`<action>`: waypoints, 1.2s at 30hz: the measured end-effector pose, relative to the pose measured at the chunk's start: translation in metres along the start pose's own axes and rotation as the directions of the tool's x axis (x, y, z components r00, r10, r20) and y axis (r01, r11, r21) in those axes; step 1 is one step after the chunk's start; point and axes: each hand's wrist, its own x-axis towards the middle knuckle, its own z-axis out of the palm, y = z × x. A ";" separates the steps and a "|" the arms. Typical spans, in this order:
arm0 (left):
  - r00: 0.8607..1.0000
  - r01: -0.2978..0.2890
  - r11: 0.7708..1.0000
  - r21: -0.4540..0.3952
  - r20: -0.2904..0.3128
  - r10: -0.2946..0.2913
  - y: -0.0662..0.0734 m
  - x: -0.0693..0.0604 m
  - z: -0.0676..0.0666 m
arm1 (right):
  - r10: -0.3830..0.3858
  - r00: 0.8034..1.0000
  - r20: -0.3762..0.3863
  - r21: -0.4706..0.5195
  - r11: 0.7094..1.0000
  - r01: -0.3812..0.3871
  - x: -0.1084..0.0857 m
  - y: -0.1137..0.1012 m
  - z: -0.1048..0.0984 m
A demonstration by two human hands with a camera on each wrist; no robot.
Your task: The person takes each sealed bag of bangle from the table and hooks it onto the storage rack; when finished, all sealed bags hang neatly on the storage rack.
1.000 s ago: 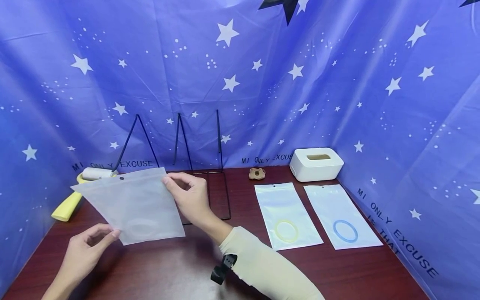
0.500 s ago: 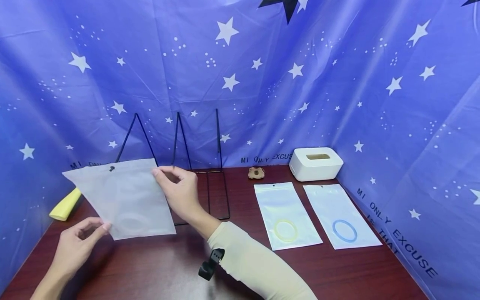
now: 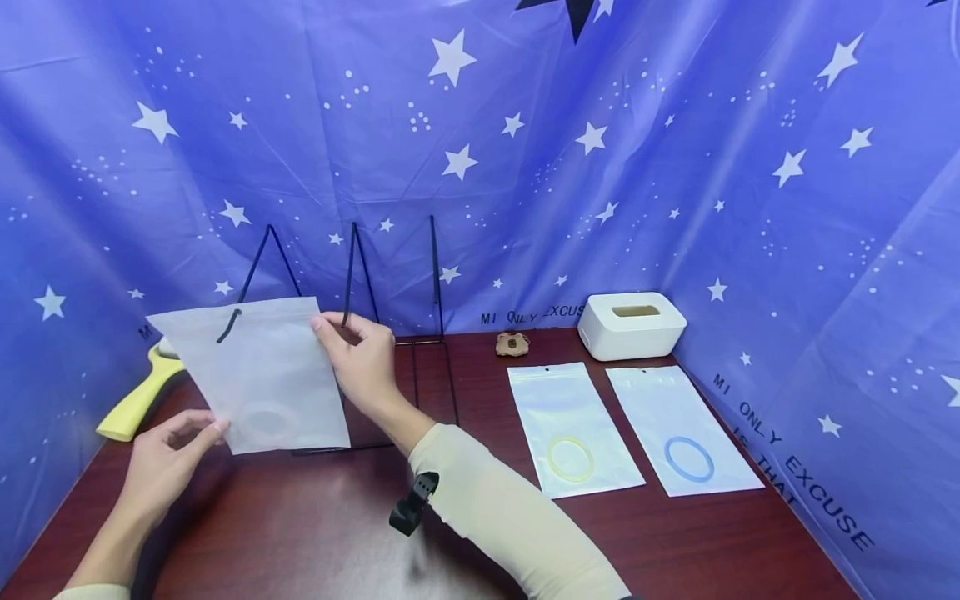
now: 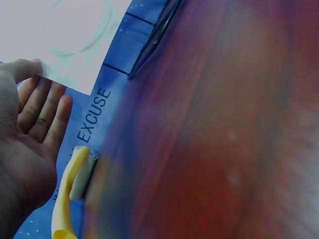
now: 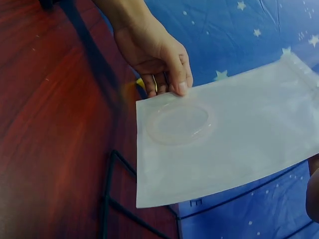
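In the head view, a frosted white zip bag (image 3: 273, 375) with a pale ring inside hangs between both hands, in front of a black wire rack (image 3: 433, 254). The rack's left prong (image 3: 228, 327) pokes forward through the hole in the bag's top strip. My left hand (image 3: 168, 458) pinches the lower left edge between thumb and fingers. With thumb and forefinger, my right hand (image 3: 363, 358) pinches the upper right edge. In the right wrist view the ring (image 5: 179, 124) shows near the bag's bottom end, close to the left hand.
Two more white bags lie flat on the right, one with a yellow ring (image 3: 551, 462), one with a blue ring (image 3: 711, 471). Behind them stand a white tissue box (image 3: 637, 337) and a small brown flower-shaped piece (image 3: 512, 344). A yellow-handled lint roller (image 3: 129, 408) lies at left.
Both hands have raised the bag and pushed it back toward the rack. Its hole has slid onto the left prong, whose tip now sticks out in front.
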 end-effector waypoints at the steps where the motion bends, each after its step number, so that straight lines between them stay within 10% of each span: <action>1: 1.000 -0.001 1.000 -0.004 0.000 0.001 0.000 0.003 0.001 | -0.008 1.000 -0.009 -0.017 1.000 0.008 0.003 0.002 0.000; 17: 0.993 0.105 0.962 -0.253 -0.034 -0.117 -0.008 0.051 0.008 | 0.033 0.997 -0.067 -0.108 0.993 -0.040 0.039 0.021 0.013; 26: 0.985 0.155 0.877 -0.454 0.000 -0.174 -0.006 0.078 0.014 | 0.100 0.986 -0.129 -0.057 0.992 -0.108 0.061 0.031 0.021; 36: 0.980 0.167 0.865 -0.474 -0.018 -0.199 0.002 0.107 0.020 | 0.152 0.961 -0.233 -0.081 0.981 -0.175 0.087 0.038 0.031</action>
